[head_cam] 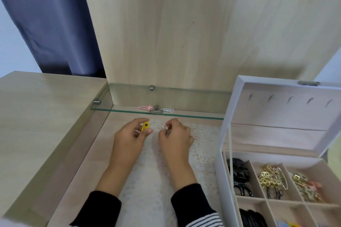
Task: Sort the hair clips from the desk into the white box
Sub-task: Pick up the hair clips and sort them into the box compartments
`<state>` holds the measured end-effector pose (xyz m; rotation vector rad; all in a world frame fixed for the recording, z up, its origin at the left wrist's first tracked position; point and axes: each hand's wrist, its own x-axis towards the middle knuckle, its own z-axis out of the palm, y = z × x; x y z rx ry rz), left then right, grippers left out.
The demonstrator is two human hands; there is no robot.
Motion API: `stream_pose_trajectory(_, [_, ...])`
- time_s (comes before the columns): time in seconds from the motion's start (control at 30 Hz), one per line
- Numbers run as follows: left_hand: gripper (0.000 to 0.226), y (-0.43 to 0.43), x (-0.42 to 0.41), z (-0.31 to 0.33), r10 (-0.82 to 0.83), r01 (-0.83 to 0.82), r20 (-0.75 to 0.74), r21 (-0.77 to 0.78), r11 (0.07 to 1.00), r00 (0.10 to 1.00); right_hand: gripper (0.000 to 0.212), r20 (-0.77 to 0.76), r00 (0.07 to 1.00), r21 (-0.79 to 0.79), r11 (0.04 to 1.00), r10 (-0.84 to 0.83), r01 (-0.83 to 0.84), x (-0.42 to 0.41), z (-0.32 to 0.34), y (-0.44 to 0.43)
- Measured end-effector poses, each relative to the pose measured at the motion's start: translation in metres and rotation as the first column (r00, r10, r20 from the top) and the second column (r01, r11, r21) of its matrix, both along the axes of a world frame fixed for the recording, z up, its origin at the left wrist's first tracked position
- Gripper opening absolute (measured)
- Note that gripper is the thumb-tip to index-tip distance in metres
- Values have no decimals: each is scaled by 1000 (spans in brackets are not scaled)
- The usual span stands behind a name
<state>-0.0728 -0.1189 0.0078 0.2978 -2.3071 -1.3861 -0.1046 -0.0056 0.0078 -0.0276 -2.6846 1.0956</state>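
Observation:
My left hand (129, 134) pinches a small yellow hair clip (145, 126) between thumb and fingers, just above the white lace mat (203, 145). My right hand (175, 133) pinches a tiny clear pinkish clip (164, 126) at its fingertips, close beside the left hand. Under the glass shelf lie a pink clip (144, 107), a grey round clip (156, 110) and a pale clip with a pink end (168, 110). The white box (218, 164) stands open at the right, its compartments holding black claw clips (239, 177) and gold clips (269, 177).
A glass shelf (193, 115) spans the recess just beyond my hands. A raised wooden desktop (46, 108) lies to the left and a wooden panel rises behind. The box lid (276, 114) stands upright. A dark blue curtain (55, 24) hangs at the back left.

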Motion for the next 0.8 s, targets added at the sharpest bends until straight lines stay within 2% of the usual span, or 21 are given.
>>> stream_pose_trajectory(0.13, [18, 7, 18, 3, 6, -6, 38, 3, 1000, 999, 16, -37, 998, -21, 999, 45, -45, 26, 10, 7])
stream_pose_trajectory(0.3, [18, 13, 35, 14, 8, -6, 56, -35, 999, 998, 10, -63, 996, -198, 977, 63, -74, 47, 27, 16])
stream_pose_trajectory(0.5, [21, 39, 54, 42, -46, 46, -15, 45, 998, 999, 13, -157, 964, -168, 956, 213, -239, 79, 57, 37])
stream_pose_trajectory(0.6, [18, 56, 60, 58, -70, 76, -61, 90, 993, 996, 9, -269, 925, -155, 936, 267, -316, 95, 72, 58])
stream_pose_trajectory(0.8, [12, 97, 74, 88, -128, 148, -144, 136, 980, 981, 10, -316, 910, -112, 942, 267, -315, 101, 99, 134])
